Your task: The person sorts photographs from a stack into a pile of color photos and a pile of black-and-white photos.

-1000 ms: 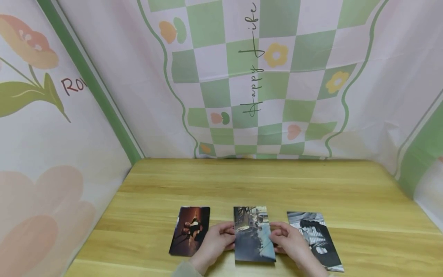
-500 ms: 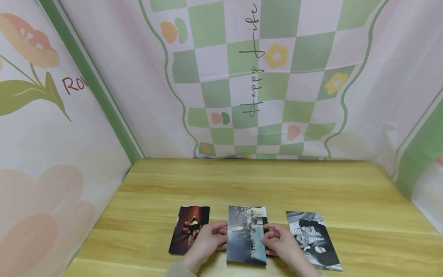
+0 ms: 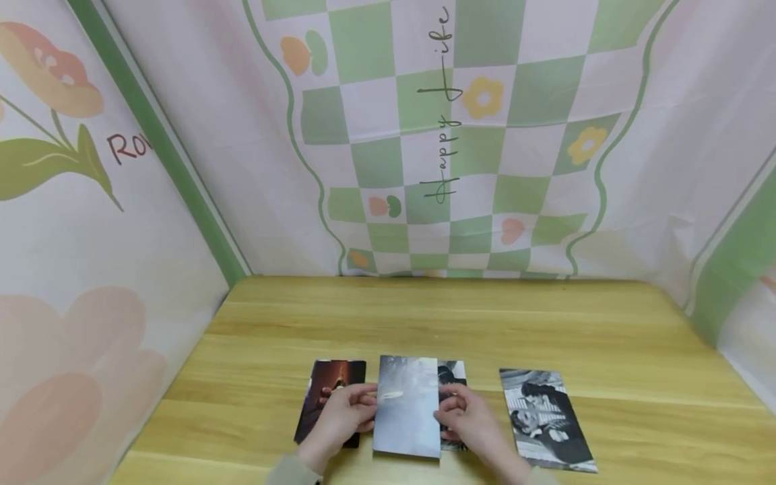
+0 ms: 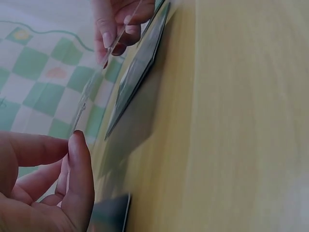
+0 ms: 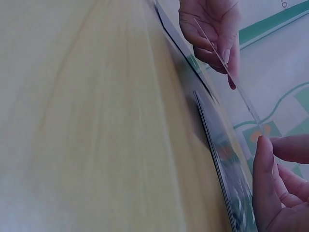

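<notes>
Both hands hold one glossy photo card [image 3: 407, 407] between them, raised over the table and reflecting light so its picture looks washed out. My left hand [image 3: 339, 417] pinches its left edge between thumb and fingers, and my right hand [image 3: 468, 421] pinches the right edge. Beneath and to the right shows part of a black-and-white photo [image 3: 453, 372], mostly covered by the held card. The left wrist view shows the thin edge of the held card [image 4: 87, 92] above the photo pile [image 4: 137, 75]. Under my left hand lies a dark reddish photo pile [image 3: 332, 374], partly hidden.
A black-and-white photo [image 3: 548, 421] lies slightly turned at the right, beyond my right hand. The wooden table [image 3: 436, 316] runs back to a green-and-white checked cloth backdrop [image 3: 427, 155]. A printed cloth wall [image 3: 151, 269] stands on the left.
Both hands have moved left, carrying the pinched card off the middle pile toward the left pile. The black-and-white photo beneath has come into view, and glare now covers the held card.
</notes>
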A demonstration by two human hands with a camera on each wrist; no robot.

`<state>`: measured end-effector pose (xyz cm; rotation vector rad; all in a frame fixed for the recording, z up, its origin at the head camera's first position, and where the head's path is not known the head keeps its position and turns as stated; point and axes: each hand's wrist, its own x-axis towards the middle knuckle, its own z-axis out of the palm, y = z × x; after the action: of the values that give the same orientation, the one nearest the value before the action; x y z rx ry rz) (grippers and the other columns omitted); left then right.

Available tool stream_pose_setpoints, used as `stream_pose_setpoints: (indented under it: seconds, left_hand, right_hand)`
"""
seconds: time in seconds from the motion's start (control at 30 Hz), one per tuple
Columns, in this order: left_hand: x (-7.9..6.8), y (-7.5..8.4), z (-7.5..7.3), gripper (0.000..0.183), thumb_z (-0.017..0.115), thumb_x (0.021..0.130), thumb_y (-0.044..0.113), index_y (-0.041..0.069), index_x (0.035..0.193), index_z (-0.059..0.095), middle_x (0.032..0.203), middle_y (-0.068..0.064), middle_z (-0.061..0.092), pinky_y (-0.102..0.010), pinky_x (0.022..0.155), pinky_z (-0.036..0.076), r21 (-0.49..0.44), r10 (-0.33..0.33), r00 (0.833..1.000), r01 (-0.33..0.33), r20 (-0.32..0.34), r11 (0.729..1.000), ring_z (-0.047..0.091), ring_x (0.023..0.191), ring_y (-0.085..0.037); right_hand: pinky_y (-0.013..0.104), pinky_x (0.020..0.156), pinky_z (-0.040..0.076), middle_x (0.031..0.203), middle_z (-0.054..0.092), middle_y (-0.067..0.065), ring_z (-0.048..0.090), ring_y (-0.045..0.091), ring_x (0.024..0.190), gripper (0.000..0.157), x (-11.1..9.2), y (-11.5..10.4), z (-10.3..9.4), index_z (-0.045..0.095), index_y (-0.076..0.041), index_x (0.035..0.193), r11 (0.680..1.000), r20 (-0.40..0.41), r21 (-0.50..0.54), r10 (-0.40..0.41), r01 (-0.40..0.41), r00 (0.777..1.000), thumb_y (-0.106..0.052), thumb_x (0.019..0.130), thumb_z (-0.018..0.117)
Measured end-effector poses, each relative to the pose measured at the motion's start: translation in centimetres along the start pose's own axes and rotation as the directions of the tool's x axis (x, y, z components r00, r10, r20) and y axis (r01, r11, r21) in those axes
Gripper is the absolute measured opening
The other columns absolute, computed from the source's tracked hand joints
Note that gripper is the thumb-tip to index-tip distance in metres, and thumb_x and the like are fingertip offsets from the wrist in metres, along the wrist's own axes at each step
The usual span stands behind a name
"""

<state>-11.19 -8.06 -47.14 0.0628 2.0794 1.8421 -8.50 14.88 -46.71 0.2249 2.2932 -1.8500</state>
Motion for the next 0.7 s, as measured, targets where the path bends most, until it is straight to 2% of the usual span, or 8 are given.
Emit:
stream_pose_setpoints:
  seconds: [0.23, 0.53, 0.7]
  left_hand:
    - [-0.4, -0.2, -1.6, 0.039, 0.056, 0.088, -0.005, -0.011, 0.126, 0.052, 0.091, -0.005, 0.060, -0.023, 0.063, 0.055, 0.031, 0.012, 1.000, -0.011, -0.026, 0.999, 0.057, 0.075, -0.008]
    - [-1.0, -0.6, -3.7, 0.038, 0.056, 0.086, -0.007, -0.016, 0.123, 0.051, 0.087, -0.003, 0.060, -0.020, 0.060, 0.053, 0.037, 0.015, 0.996, -0.012, -0.086, 0.999, 0.056, 0.072, -0.007]
    - [-1.5, -0.8, -4.9, 0.037, 0.056, 0.087, -0.005, -0.016, 0.122, 0.051, 0.090, -0.006, 0.060, -0.022, 0.062, 0.054, 0.068, 0.006, 0.993, 0.002, -0.119, 0.998, 0.057, 0.074, -0.008]
  right_hand:
    - [0.030, 0.059, 0.059, 0.086, 0.062, 0.010, 0.060, 0.015, 0.067, 0.050, 0.5, -0.3, 1.5, 0.045, 0.013, 0.125, 0.998, 0.052, 0.046, -0.044, 0.042, 0.998, 0.006, 0.079, 0.064]
    - [0.030, 0.058, 0.059, 0.084, 0.063, 0.009, 0.059, 0.012, 0.062, 0.047, 1.2, -1.2, 3.8, 0.049, 0.009, 0.123, 0.999, 0.084, 0.051, 0.000, -0.004, 0.996, 0.005, 0.079, 0.065]
    - [0.030, 0.058, 0.059, 0.085, 0.063, 0.010, 0.058, 0.011, 0.061, 0.046, 1.4, -1.6, 5.1, 0.048, 0.010, 0.122, 0.997, 0.114, 0.074, -0.015, 0.006, 0.993, 0.006, 0.080, 0.064]
